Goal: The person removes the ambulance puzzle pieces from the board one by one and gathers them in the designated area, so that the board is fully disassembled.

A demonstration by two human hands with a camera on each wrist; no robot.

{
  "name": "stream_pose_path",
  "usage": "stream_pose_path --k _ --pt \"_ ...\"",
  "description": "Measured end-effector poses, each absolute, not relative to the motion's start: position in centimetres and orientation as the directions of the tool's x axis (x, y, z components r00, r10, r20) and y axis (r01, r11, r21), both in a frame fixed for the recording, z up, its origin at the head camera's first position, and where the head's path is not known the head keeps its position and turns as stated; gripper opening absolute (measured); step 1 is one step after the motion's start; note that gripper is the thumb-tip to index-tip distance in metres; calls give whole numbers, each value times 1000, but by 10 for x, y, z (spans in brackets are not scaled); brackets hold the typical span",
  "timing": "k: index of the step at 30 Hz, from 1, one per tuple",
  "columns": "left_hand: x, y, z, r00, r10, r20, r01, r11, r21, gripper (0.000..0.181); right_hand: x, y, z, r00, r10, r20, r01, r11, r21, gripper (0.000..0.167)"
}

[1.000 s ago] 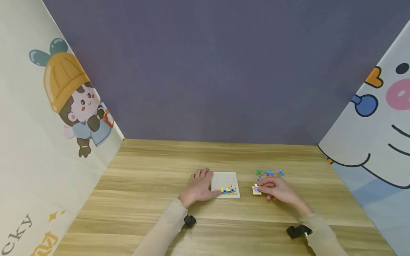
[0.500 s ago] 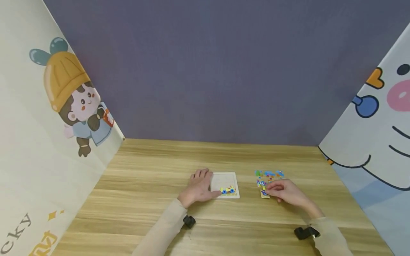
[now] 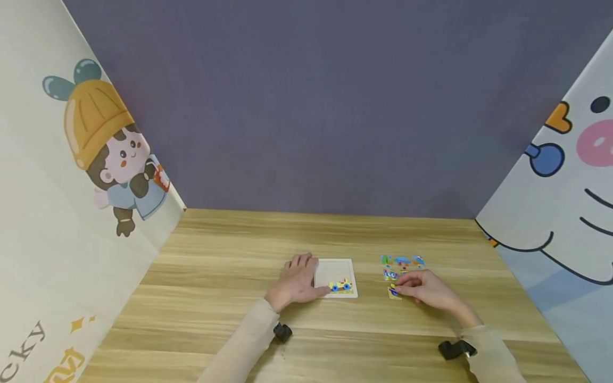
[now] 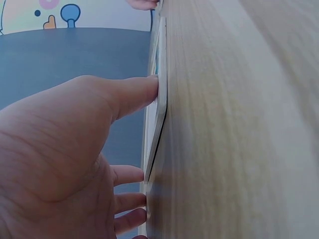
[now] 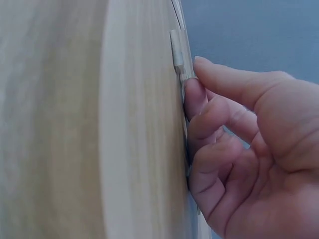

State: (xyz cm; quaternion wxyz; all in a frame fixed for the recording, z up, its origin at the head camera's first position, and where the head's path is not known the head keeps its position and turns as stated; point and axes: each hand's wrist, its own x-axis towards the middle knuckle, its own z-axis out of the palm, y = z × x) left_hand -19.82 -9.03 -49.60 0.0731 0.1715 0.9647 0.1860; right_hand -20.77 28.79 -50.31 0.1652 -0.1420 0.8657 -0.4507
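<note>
My left hand (image 3: 298, 279) lies along the left side of a white square puzzle tray (image 3: 333, 268). Its thumb (image 4: 137, 93) presses on the near rim, with the other fingers stretched out by the tray's edge. Inside the tray, at the lower right, is a picture section of a yellow vehicle with blue wheels (image 3: 341, 286). To the right of the tray, my right hand (image 3: 428, 292) pinches a small puzzle piece (image 3: 394, 294) between thumb and index finger, close to the tabletop. In the right wrist view the piece (image 5: 176, 50) appears edge-on; its other fingers are curled.
Several colourful puzzle pieces (image 3: 402, 260) lie in a row beyond the right hand, and another piece (image 3: 390, 275) sits just behind the pinched one. The right hand partly covers others. A grey-blue wall (image 3: 330, 133) closes off the wooden table (image 3: 230, 239) at the back.
My right hand has moved right and slightly nearer with the puzzle piece, which has turned a little since. More loose pieces show behind it. The left hand and tray stay in place.
</note>
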Motion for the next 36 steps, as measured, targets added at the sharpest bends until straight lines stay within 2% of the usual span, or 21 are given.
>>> stream_pose_path --k 9,20,31,36 --pt "-199 -92 -498 -926 370 -71 312 859 405 84 -208 289 -500 -909 -367 -200 -60 588 -807 25" --pt "-199 -92 -498 -924 376 -68 317 855 410 81 -209 287 -497 -905 -379 -191 -68 575 -815 29" --pt "-201 -93 -498 -921 381 -83 314 850 422 84 -215 253 -489 -883 -447 -140 -134 528 -839 26" --pt "-199 -93 -497 -921 379 -86 311 853 419 83 -216 228 -489 -868 -470 -159 -129 522 -843 27"
